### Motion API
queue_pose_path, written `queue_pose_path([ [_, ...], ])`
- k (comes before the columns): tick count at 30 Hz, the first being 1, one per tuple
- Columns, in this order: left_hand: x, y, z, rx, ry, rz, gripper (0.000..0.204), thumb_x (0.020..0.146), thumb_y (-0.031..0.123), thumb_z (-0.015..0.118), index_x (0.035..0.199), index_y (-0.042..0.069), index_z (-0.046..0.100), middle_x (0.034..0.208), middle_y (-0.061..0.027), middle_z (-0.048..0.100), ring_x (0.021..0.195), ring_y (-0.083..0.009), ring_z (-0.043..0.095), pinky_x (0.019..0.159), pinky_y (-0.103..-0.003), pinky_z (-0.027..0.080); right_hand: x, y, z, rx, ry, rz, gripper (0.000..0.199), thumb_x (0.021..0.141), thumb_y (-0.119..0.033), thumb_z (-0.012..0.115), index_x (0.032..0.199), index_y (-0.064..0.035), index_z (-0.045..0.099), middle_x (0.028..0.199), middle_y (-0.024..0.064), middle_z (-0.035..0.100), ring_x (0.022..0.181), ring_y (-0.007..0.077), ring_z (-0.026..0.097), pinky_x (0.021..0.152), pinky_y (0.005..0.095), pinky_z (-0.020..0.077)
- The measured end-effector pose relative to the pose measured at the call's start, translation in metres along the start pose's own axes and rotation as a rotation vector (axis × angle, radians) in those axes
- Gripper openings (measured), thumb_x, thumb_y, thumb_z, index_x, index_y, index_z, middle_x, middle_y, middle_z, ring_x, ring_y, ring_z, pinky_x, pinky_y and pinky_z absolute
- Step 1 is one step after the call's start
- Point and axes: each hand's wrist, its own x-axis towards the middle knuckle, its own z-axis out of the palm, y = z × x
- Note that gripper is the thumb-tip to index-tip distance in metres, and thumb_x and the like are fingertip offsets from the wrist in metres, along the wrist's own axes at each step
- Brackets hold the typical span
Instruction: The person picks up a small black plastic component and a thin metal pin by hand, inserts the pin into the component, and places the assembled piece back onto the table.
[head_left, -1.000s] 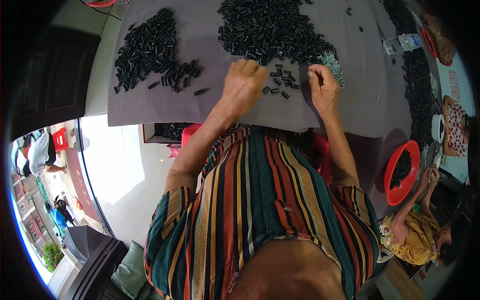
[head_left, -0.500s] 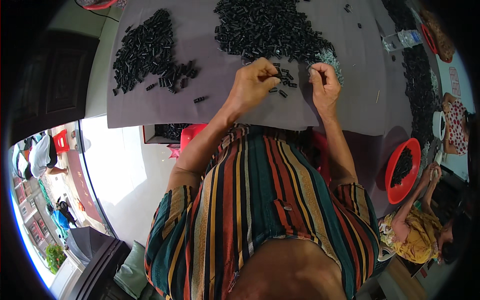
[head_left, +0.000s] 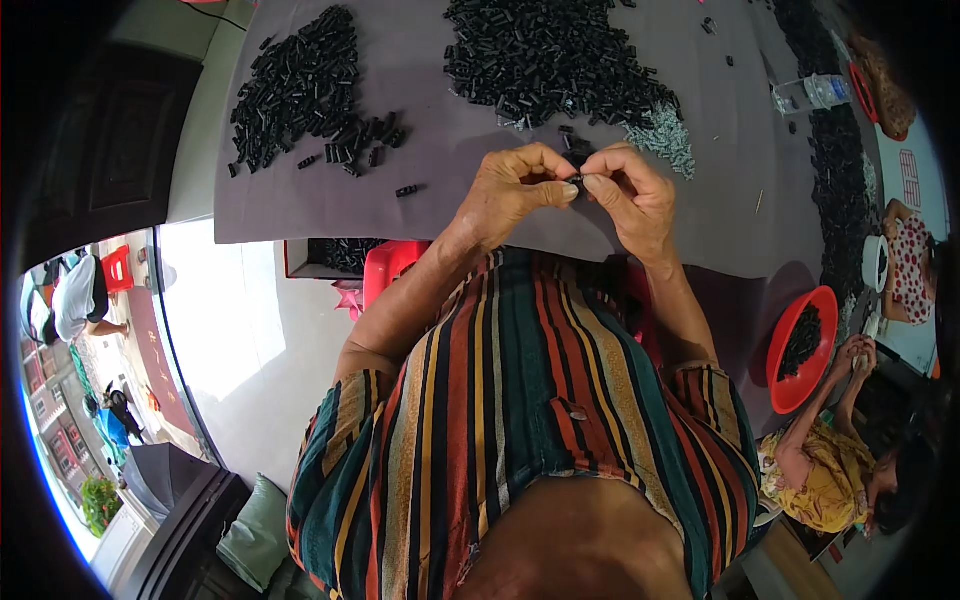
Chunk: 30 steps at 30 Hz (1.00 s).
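My left hand [head_left: 510, 197] pinches a small black cylindrical part [head_left: 574, 181] between thumb and forefinger, above the near edge of the cloth-covered table [head_left: 420, 130]. The fingertips of my right hand [head_left: 637, 203] meet it there, closed together; whatever they hold is too small to make out. Just beyond my fingers lie a few loose black parts, partly hidden by my hands. Farther off spreads a big heap of black parts [head_left: 545, 60], with a pile of small grey pieces [head_left: 665, 138] at its right edge.
Another heap of black parts [head_left: 300, 85] lies to the left, with one stray part [head_left: 406, 190] nearer me. At the right are a clear plastic bottle [head_left: 825, 91], a red basin [head_left: 812, 300] holding black parts, and co-workers, one with hands [head_left: 855, 355] near the basin.
My right hand has come from the grey pile to my left hand, and their fingertips now meet at the black part. My left hand has moved slightly right and nearer me.
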Motion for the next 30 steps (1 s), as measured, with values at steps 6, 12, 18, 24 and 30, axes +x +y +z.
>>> queue_pose_path([
  [6,-0.009,-0.007,0.003,0.041,0.025,-0.028,0.009,0.077,0.000,0.063,0.086,0.000,0.061,0.080,-0.0051,0.061,0.073,-0.0117,0.057,0.070,-0.025,0.047,-0.007,-0.011,-0.001,-0.290,-0.069,-0.146,0.010,0.078,0.002,0.061,0.088,0.0010,0.060,0.081,0.0071,0.058,0.068,0.0131,0.056,0.058,0.0229,0.0441],
  [12,-0.014,-0.017,0.003,-0.077,0.025,0.005,0.009,0.077,-0.001,0.063,0.086,0.000,0.060,0.081,-0.0058,0.060,0.071,-0.0123,0.057,0.068,-0.025,0.047,-0.022,-0.015,0.008,-0.461,-0.003,-0.301,0.017,0.078,0.004,0.058,0.094,-0.0006,0.063,0.084,0.0107,0.060,0.069,0.0183,0.058,0.057,0.0261,0.0457],
  [18,-0.017,-0.018,0.005,-0.074,0.054,-0.018,0.009,0.077,-0.003,0.062,0.085,0.000,0.060,0.079,-0.0055,0.059,0.069,-0.0130,0.057,0.068,-0.025,0.047,0.019,0.015,-0.004,-0.535,0.004,-0.070,0.010,0.080,-0.004,0.059,0.089,-0.0018,0.061,0.078,0.0095,0.056,0.066,0.0225,0.056,0.059,0.0315,0.0451],
  [24,-0.022,-0.019,0.008,-0.053,0.046,-0.034,0.006,0.077,-0.001,0.062,0.083,0.000,0.059,0.072,-0.0039,0.058,0.067,-0.0101,0.055,0.065,-0.023,0.045,0.047,0.035,0.005,-0.978,-0.138,-0.108,0.009,0.076,-0.005,0.061,0.082,-0.0010,0.056,0.081,0.0114,0.053,0.077,0.0294,0.056,0.062,0.0380,0.0461],
  [30,-0.022,-0.017,0.007,-0.029,0.071,-0.040,0.006,0.077,0.000,0.062,0.082,0.000,0.059,0.072,-0.0037,0.057,0.065,-0.0101,0.054,0.064,-0.023,0.045,0.053,0.032,0.015,-1.118,-0.260,-0.075,0.015,0.075,-0.010,0.059,0.081,0.0013,0.052,0.083,0.0148,0.055,0.080,0.0310,0.058,0.065,0.0395,0.0504],
])
